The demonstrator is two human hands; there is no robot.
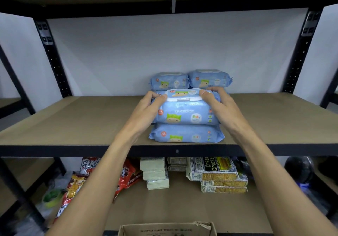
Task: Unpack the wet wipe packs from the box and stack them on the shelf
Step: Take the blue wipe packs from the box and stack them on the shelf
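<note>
A blue wet wipe pack [184,113] with a white lid lies on top of another blue pack [186,135] near the front edge of the brown shelf [82,118]. My left hand [146,107] grips its left end and my right hand [217,105] grips its right end, thumbs on the lid. Two more packs, one [169,80] on the left and one [209,78] on the right, top the stacks behind, by the back wall. The rim of the cardboard box [166,229] shows at the bottom edge; its inside is hidden.
Black steel uprights [53,58] [300,52] frame the shelf, with another board overhead. The lower shelf holds cracker packs [217,173], pale stacked packets [155,173] and red snack bags [76,186]. A dark round object [300,169] sits at lower right.
</note>
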